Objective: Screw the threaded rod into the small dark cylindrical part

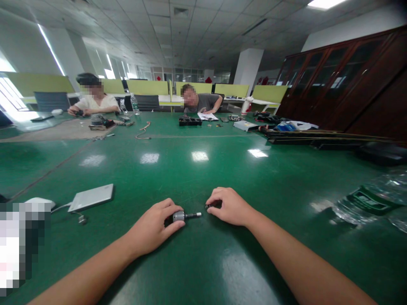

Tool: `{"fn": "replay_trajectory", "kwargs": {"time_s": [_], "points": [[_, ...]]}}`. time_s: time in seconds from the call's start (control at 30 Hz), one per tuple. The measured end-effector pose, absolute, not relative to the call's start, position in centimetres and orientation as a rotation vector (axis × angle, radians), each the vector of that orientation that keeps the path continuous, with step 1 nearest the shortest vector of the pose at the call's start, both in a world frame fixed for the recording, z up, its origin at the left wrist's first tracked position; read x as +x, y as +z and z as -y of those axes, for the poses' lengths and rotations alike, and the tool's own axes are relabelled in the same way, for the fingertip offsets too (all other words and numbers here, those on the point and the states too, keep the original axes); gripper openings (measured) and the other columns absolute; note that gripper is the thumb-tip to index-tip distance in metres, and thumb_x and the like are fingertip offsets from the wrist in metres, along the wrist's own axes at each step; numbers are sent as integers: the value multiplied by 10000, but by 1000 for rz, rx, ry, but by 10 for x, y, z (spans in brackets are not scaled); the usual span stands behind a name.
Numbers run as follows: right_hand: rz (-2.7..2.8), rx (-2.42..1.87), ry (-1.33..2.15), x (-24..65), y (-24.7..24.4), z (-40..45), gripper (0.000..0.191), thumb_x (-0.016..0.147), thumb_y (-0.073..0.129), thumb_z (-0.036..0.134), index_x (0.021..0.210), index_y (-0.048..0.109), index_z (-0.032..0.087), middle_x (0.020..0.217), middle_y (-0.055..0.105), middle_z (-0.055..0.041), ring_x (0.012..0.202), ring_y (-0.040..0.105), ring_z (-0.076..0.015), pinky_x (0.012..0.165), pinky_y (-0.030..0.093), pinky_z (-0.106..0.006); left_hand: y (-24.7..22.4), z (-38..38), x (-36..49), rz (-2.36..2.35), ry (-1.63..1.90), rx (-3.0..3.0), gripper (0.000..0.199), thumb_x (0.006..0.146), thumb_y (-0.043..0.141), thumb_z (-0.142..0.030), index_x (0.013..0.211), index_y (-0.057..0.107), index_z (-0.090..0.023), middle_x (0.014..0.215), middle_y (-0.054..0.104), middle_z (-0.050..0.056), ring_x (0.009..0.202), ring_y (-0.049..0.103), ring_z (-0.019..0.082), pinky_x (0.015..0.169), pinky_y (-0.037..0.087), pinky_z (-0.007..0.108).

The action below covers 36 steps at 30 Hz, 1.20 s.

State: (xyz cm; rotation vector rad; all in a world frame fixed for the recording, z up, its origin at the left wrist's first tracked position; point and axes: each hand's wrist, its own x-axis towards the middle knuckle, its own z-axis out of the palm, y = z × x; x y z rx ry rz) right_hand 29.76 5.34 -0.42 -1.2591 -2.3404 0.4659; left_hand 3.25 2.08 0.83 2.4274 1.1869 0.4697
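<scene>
On the green tabletop (178, 173), my left hand (155, 224) has its thumb and fingers closed around a small grey metal cylinder with a thin shaft (179, 216), perhaps a small motor. Its shaft points right, toward my other hand. A short gap away, my right hand (229, 206) pinches a small dark ringed or threaded piece (209, 206) between thumb and fingertips. Most of that piece is hidden by the fingers, so its kind cannot be made out. The two pieces do not touch.
A silver flat box with a cable (92, 198) lies at left. Plastic water bottles (370, 201) lie at right. Farther back are a black tray (190, 121), a wire (143, 132) and dark long panels (305, 137). Two people sit across the table.
</scene>
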Motion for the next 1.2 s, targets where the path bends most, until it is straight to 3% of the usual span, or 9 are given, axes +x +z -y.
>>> {"fn": "replay_trajectory", "kwargs": {"time_s": [0.57,0.77,0.93,1.2], "points": [[2402,-1078,511,282,-3,-42,133,774,722,220,898,770,214,813,714,-29,801,626,-170,765,462,-292,9,-21,34,-1162,502,2446,245,946,558,-365,1117,665,-227,991,625,43,906,618,206,830,499,321],[2323,-1037,528,259,-8,-31,168,774,726,165,938,745,197,835,704,-34,809,608,-166,748,466,-277,3,-21,33,-1156,509,2504,310,943,576,-355,1223,599,-226,1063,646,61,978,611,235,881,485,368],[2319,-1026,510,253,-10,-29,147,792,718,173,936,739,195,846,704,-38,819,600,-172,759,466,-287,3,-21,33,-1132,536,2497,220,963,545,-344,1129,632,-228,1004,647,51,933,611,215,839,493,337],[2303,-1000,528,255,-11,-29,155,798,709,158,948,737,182,855,698,-44,836,596,-174,776,469,-288,6,-20,34,-1094,485,2530,259,908,625,-374,1126,666,-241,991,632,51,927,605,225,825,489,334]]}}
